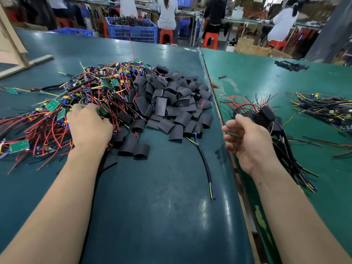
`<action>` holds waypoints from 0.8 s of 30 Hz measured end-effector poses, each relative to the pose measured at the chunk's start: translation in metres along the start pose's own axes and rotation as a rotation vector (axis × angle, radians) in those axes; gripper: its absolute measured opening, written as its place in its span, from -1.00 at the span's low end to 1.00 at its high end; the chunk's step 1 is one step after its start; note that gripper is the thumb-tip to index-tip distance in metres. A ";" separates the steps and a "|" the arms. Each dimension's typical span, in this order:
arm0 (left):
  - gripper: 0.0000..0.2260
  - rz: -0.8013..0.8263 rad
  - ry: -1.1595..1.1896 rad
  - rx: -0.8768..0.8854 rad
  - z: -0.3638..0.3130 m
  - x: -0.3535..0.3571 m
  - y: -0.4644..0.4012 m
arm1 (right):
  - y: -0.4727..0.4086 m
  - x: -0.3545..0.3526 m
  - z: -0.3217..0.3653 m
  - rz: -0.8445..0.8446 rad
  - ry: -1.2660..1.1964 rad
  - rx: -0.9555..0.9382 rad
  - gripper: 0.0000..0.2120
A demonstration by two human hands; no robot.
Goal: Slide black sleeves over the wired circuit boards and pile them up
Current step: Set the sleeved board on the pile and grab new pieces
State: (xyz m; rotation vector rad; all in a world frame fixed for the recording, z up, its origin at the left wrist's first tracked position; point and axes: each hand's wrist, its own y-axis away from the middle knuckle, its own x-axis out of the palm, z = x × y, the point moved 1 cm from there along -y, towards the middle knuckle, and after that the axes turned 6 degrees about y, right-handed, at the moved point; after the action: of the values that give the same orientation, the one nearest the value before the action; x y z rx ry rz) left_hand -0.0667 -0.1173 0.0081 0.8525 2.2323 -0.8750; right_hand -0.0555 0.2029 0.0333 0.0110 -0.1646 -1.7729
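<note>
A tangled heap of wired circuit boards (91,88), green boards with red, yellow and black leads, covers the left of the dark green table (162,197). Beside it, to the right, lies a heap of short black sleeves (171,103). My left hand (89,126) is dug into the near edge of the board heap, its fingers curled round wires and a board; the fingertips are hidden. Over the table seam hovers my right hand (247,140), fingers loosely curled and holding nothing. Just beyond it lies the pile of sleeved boards (270,121), their wires trailing toward me.
One loose black cable (205,164) lies on the mat between my arms. Another bundle of wired parts (323,109) sits at the far right on the lighter green table. Blue crates (131,29), orange stools and seated workers are beyond the table's far edge.
</note>
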 end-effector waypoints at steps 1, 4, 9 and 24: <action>-0.61 -0.012 0.006 -0.039 0.000 -0.001 0.000 | 0.000 0.001 -0.001 0.005 0.016 -0.002 -0.68; -0.67 -0.006 -0.024 -0.134 0.001 -0.003 0.001 | 0.001 0.003 -0.001 0.018 0.046 -0.010 -0.69; -0.71 -0.014 -0.033 -0.137 0.002 -0.004 -0.001 | 0.002 0.003 -0.001 0.021 0.051 -0.013 -0.70; -0.73 -0.268 0.053 -0.075 -0.001 -0.019 0.003 | 0.003 0.005 -0.001 0.035 0.053 -0.008 -0.69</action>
State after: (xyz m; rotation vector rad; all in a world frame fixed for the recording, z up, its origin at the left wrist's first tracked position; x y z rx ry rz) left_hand -0.0528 -0.1212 0.0206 0.5552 2.4473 -0.8905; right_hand -0.0538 0.1976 0.0332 0.0487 -0.1190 -1.7370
